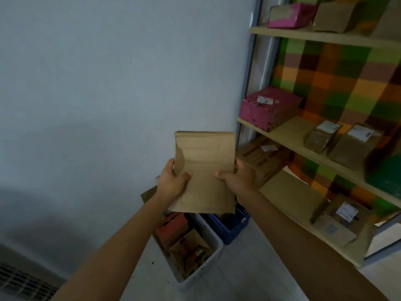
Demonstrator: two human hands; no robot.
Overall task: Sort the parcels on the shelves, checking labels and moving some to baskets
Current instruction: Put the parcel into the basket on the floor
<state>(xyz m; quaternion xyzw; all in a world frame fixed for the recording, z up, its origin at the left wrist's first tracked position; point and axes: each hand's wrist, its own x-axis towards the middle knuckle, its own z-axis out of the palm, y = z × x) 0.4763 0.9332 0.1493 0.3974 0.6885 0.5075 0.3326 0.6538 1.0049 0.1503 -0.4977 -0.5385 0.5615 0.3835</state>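
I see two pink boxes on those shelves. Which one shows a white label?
The lower pink box, on the middle shelf, with a white label on its top. The upper pink box shows none from here.

**Parcel held between wall and shelves, above two baskets**

A flat parcel point(205, 170) is held in the middle, the left hand point(171, 181) on its left edge and the right hand point(238, 178) on its right edge. Below it on the floor point(249, 268) stand two baskets side by side. The near basket point(213, 234) holds several boxes point(186, 246), and the far basket point(234, 229) is just to its right.

The wall point(108, 83) lies left and behind. Three shelves run along the right:

- **Top shelf point(314, 36):** two cartons point(290, 15) sit side by side at its left end.
- **Middle shelf point(288, 135):** a wide box point(269, 107) sits at the left end, with two packets point(321, 137) farther right.
- **Bottom shelf point(288, 192):** a long box point(267, 157) sits at the left end, behind the right hand. A labelled parcel point(340, 220) lies towards the right end.
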